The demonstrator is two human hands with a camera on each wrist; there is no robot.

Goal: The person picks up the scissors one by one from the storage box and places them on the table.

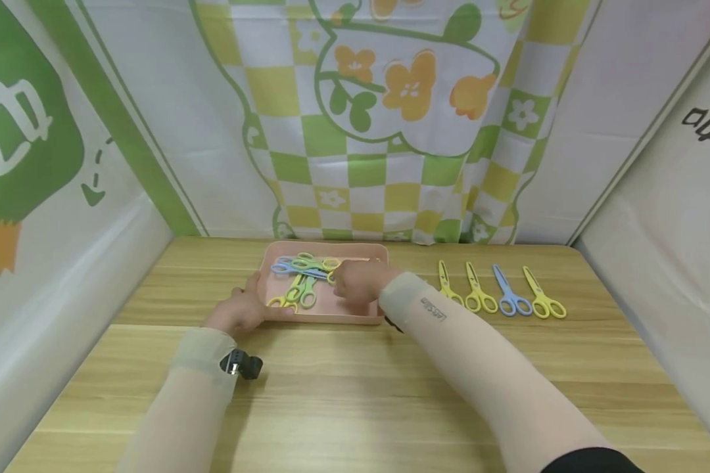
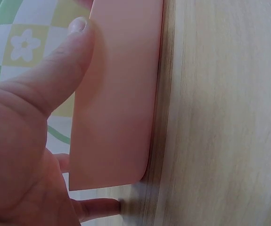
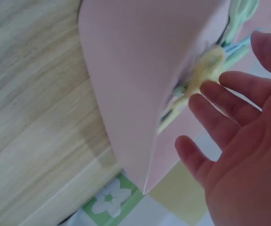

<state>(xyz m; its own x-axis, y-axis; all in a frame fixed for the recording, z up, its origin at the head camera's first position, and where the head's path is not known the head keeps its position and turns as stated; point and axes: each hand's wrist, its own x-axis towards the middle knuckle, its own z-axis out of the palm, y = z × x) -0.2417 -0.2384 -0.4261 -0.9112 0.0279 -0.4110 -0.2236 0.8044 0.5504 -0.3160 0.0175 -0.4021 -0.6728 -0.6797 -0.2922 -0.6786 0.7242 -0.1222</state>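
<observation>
A pink tray point(image 1: 322, 318) holds a pile of scissors with blue point(image 1: 281, 267), green point(image 1: 307, 261) and yellow point(image 1: 331, 264) handles. My left hand point(image 1: 242, 310) grips the tray's front left corner; its thumb point(image 2: 74, 56) lies along the front rim and the other fingers are at the left end. Over the right part of the tray is my right hand point(image 1: 357, 281). In the right wrist view its fingers point(image 3: 220, 120) are spread and loosely bent, fingertips right at a blurred pair of yellow scissors point(image 3: 210, 66), with the thumb apart from them.
Right of the tray, several scissors lie in a row, handles toward me: yellow scissors point(image 1: 475, 292), blue scissors point(image 1: 511, 299) and more yellow scissors point(image 1: 544, 299). My right forearm point(image 1: 467, 348) passes in front of the row's left end. A patterned curtain point(image 1: 355, 190) hangs behind the wooden table point(image 1: 331, 394).
</observation>
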